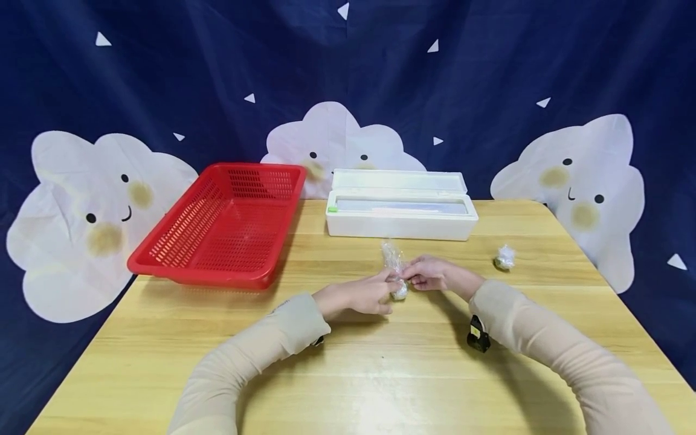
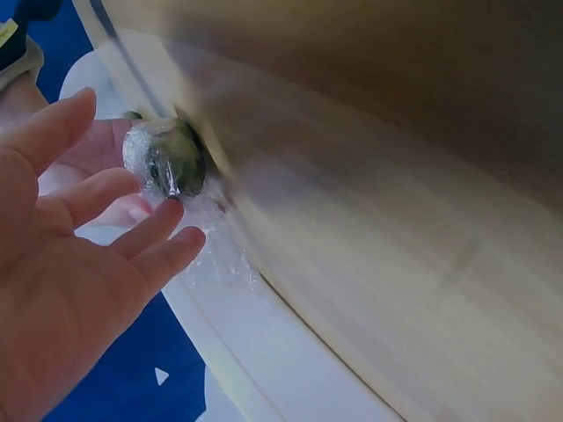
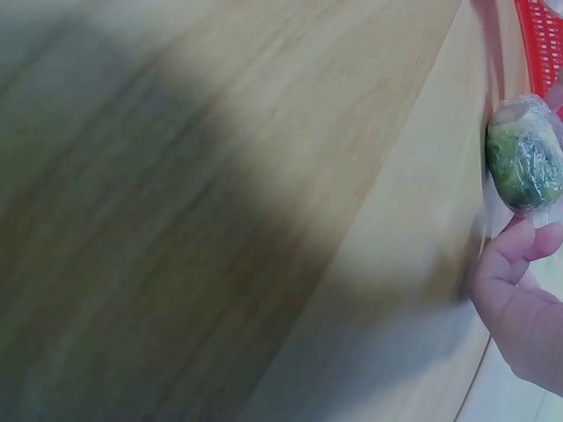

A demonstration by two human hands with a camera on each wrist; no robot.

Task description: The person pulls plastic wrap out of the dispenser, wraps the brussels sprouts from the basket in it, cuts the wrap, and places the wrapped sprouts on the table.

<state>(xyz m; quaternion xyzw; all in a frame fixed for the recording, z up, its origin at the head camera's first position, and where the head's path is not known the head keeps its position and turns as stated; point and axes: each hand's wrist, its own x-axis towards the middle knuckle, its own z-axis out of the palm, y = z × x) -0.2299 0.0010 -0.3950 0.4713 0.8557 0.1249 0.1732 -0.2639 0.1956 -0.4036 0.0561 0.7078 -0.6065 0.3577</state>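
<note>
A small green item wrapped in clear cling film (image 1: 400, 291) lies on the table between the hands, its loose film tail spreading toward the white box. It looks like a vegetable; its kind cannot be told. The left hand (image 1: 365, 294) reaches in from the left. In the left wrist view its thumb (image 2: 77, 114) stands apart from its other fingers, whose tips are at the wrapped item (image 2: 171, 158). From the right, the right hand (image 1: 435, 275) pinches the film close beside the item; in the right wrist view thumb and forefinger meet at the bundle's end (image 3: 525, 163).
A red plastic basket (image 1: 283, 241) stands at the back left. Behind the hands is a long white box (image 1: 399, 228) with its lid raised. Another film-wrapped bundle (image 1: 504, 258) lies to the right. A dark blue curtain (image 1: 348, 66) with cloud faces hangs behind the table.
</note>
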